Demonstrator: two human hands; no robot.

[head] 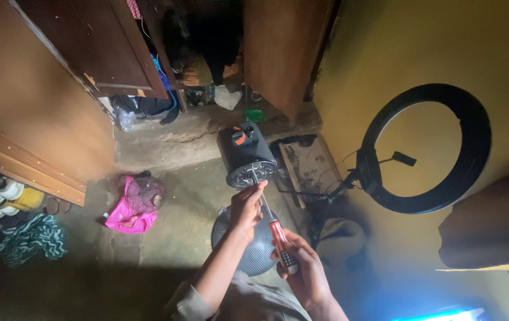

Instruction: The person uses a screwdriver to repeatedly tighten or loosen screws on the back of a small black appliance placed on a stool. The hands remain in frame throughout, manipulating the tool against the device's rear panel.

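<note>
A pink bag lies crumpled on the floor to the left, a small green packet by the open cupboard. The black fan motor housing with its orange knob stands on the floor ahead, just above a round grille. The left hand reaches forward, fingers pinched on the shaft of the screwdriver near the housing. The right hand (nearer the body) has fingers clamped round its red handle.

I see 1 glowing blue-white screen at 5 o'clock, a thin bright strip. At 12 o'clock lies 1 small green package.
</note>
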